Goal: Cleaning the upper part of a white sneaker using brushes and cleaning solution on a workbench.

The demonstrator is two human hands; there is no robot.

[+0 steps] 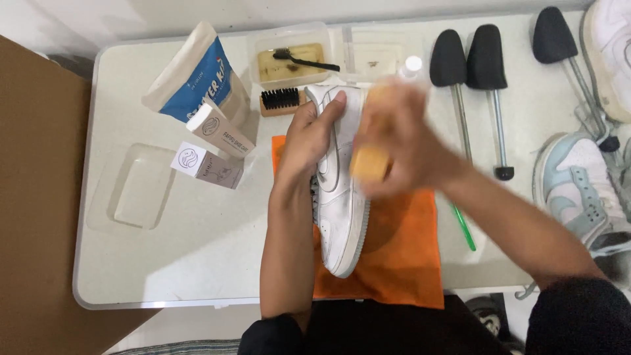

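A white sneaker [342, 217] lies on its side over an orange cloth [401, 263] in the middle of the white table [164, 263]. My left hand [309, 141] grips the shoe's upper edge near the heel and holds it steady. My right hand [401, 141], blurred by motion, is closed around a tan wooden brush [369, 163] pressed against the side of the shoe.
Behind the shoe stand a clear tub of yellowish liquid with a black brush [292, 60], a wooden brush with black bristles [281, 100], a white-and-blue pouch [194, 75] and two small boxes [213, 148]. Black shoe trees [470, 62] lie right; other sneakers [582, 184] far right. An empty clear tray [131, 190] sits left.
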